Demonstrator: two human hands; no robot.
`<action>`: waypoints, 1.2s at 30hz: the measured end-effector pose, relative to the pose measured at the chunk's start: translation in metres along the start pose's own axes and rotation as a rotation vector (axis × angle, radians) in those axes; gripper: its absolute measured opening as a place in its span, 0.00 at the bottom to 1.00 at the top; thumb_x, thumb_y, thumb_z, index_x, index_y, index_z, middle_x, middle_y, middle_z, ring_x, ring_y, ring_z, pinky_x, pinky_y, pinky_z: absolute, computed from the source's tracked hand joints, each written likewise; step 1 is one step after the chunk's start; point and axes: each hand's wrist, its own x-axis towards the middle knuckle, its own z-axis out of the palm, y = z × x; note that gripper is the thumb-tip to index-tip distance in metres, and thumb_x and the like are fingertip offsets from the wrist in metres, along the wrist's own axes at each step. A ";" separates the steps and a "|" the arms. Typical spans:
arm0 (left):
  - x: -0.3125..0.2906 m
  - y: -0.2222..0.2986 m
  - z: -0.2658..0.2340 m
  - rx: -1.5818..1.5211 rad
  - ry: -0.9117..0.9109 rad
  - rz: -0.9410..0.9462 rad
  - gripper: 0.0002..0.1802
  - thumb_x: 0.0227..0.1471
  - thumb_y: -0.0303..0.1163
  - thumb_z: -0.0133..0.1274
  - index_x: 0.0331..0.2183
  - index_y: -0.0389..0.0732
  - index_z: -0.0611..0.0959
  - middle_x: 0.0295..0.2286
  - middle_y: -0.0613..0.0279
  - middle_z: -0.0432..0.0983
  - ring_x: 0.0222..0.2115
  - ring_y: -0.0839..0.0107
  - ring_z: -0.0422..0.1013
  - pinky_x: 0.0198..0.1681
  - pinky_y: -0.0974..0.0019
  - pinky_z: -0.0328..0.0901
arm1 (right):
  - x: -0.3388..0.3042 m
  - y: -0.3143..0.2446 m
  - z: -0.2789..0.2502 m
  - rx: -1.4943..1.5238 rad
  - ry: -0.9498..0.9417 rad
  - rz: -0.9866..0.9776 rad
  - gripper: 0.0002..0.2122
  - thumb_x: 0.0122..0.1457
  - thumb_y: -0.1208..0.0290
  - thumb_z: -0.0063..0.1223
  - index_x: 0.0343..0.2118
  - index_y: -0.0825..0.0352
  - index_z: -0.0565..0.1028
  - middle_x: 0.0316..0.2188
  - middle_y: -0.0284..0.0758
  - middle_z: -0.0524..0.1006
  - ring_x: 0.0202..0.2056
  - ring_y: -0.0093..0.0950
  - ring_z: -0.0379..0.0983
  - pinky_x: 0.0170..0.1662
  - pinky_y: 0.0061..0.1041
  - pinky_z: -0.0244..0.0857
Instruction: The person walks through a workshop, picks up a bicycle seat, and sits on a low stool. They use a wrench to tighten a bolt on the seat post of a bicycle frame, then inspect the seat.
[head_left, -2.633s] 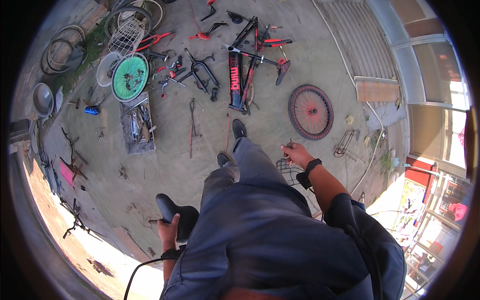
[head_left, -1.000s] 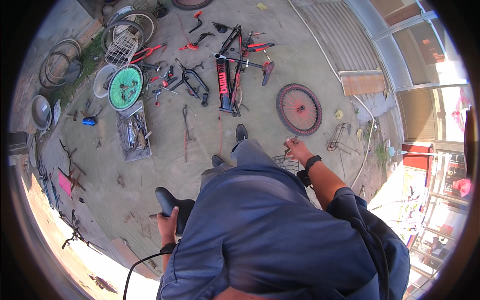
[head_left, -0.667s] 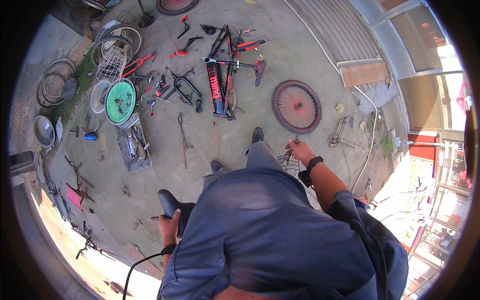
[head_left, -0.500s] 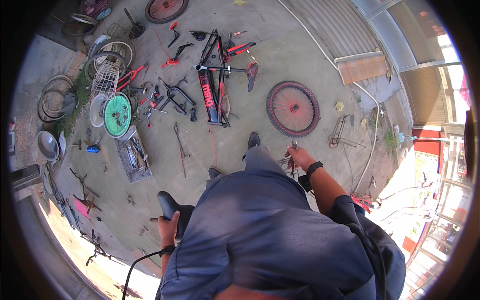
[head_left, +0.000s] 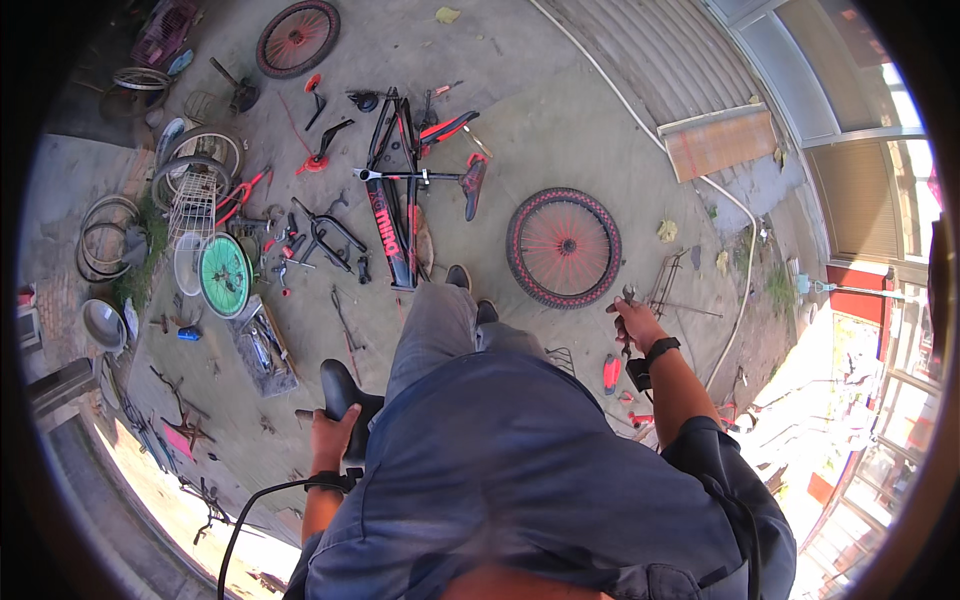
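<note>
My left hand (head_left: 330, 438) is closed around the underside of a black bicycle saddle (head_left: 340, 385), held low at my left side. On the right, my right hand (head_left: 636, 326) grips a metal wrench (head_left: 628, 293) whose ends show above and below the fingers. Just beyond that hand, a bicycle wheel (head_left: 567, 247) with a black tyre and red spokes lies flat on the concrete. Ahead of me lies a black and red bicycle frame (head_left: 388, 222), with a red and black saddle (head_left: 473, 188) beside it.
To the left are a grey tool tray (head_left: 286, 384), a green wheel (head_left: 224, 276), a white wire basket (head_left: 193, 207) and a black fork (head_left: 322, 238). A wire rack (head_left: 662, 285) lies near my right hand. A pale hose (head_left: 742, 208) runs along the right.
The floor view has shifted, and my feet have changed position. My right hand has moved right and slightly down with the wrench. My left hand still holds the black saddle.
</note>
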 end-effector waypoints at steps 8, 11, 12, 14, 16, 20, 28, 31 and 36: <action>0.076 0.119 -0.022 0.054 -0.048 0.047 0.48 0.36 0.64 0.68 0.41 0.26 0.75 0.37 0.36 0.79 0.41 0.44 0.77 0.45 0.51 0.70 | 0.090 -0.111 0.003 -0.183 0.038 -0.125 0.17 0.68 0.55 0.46 0.41 0.66 0.77 0.22 0.30 0.73 0.17 0.21 0.68 0.18 0.21 0.55; 0.108 0.164 -0.030 0.022 -0.057 0.029 0.49 0.37 0.64 0.68 0.42 0.25 0.74 0.37 0.35 0.79 0.42 0.43 0.77 0.45 0.51 0.70 | 0.117 -0.163 -0.003 -0.319 0.001 -0.217 0.17 0.68 0.56 0.47 0.40 0.67 0.78 0.20 0.29 0.72 0.15 0.20 0.66 0.17 0.21 0.53; 0.119 0.180 -0.031 -0.003 -0.042 0.043 0.48 0.37 0.63 0.68 0.41 0.25 0.75 0.37 0.35 0.79 0.41 0.43 0.77 0.45 0.50 0.70 | 0.132 -0.189 -0.005 -0.327 -0.013 -0.286 0.17 0.67 0.56 0.47 0.40 0.67 0.78 0.19 0.29 0.71 0.15 0.20 0.66 0.16 0.21 0.53; 0.129 0.201 -0.037 -0.033 -0.015 0.055 0.47 0.38 0.62 0.68 0.40 0.24 0.76 0.36 0.34 0.79 0.40 0.42 0.77 0.44 0.50 0.70 | 0.154 -0.233 -0.003 -0.395 -0.044 -0.369 0.17 0.67 0.57 0.47 0.40 0.68 0.78 0.18 0.29 0.71 0.14 0.20 0.66 0.16 0.21 0.53; 0.137 0.219 -0.040 -0.069 -0.024 0.016 0.47 0.38 0.62 0.68 0.41 0.24 0.76 0.37 0.35 0.79 0.40 0.43 0.77 0.44 0.51 0.70 | 0.168 -0.280 0.002 -0.443 -0.052 -0.393 0.17 0.67 0.57 0.47 0.41 0.68 0.78 0.18 0.29 0.71 0.15 0.20 0.66 0.16 0.21 0.54; 0.142 0.242 -0.036 -0.129 -0.060 -0.070 0.48 0.37 0.63 0.68 0.42 0.27 0.75 0.37 0.37 0.80 0.41 0.44 0.77 0.45 0.51 0.70 | 0.193 -0.378 0.028 -0.391 -0.006 -0.243 0.17 0.67 0.56 0.48 0.42 0.68 0.79 0.20 0.30 0.72 0.16 0.20 0.67 0.19 0.21 0.58; 0.148 0.309 0.031 -0.291 -0.095 -0.369 0.45 0.36 0.61 0.70 0.41 0.30 0.75 0.37 0.39 0.80 0.40 0.44 0.77 0.44 0.49 0.71 | 0.372 -0.538 0.130 -0.902 -0.181 -0.460 0.17 0.64 0.56 0.52 0.39 0.67 0.79 0.26 0.39 0.79 0.27 0.34 0.76 0.34 0.33 0.70; 0.141 0.350 0.063 -0.310 -0.104 -0.491 0.44 0.36 0.58 0.71 0.41 0.31 0.76 0.36 0.40 0.80 0.39 0.45 0.78 0.43 0.50 0.71 | 0.480 -0.567 0.191 -1.144 -0.233 -0.681 0.15 0.61 0.55 0.53 0.39 0.61 0.81 0.35 0.45 0.81 0.38 0.44 0.77 0.41 0.40 0.71; 0.136 0.409 0.114 -0.286 -0.244 -0.692 0.40 0.36 0.51 0.73 0.41 0.30 0.76 0.34 0.43 0.80 0.38 0.45 0.78 0.43 0.50 0.71 | 0.641 -0.585 0.273 -1.440 -0.331 -0.807 0.13 0.61 0.56 0.53 0.41 0.57 0.81 0.36 0.40 0.81 0.40 0.42 0.77 0.43 0.40 0.72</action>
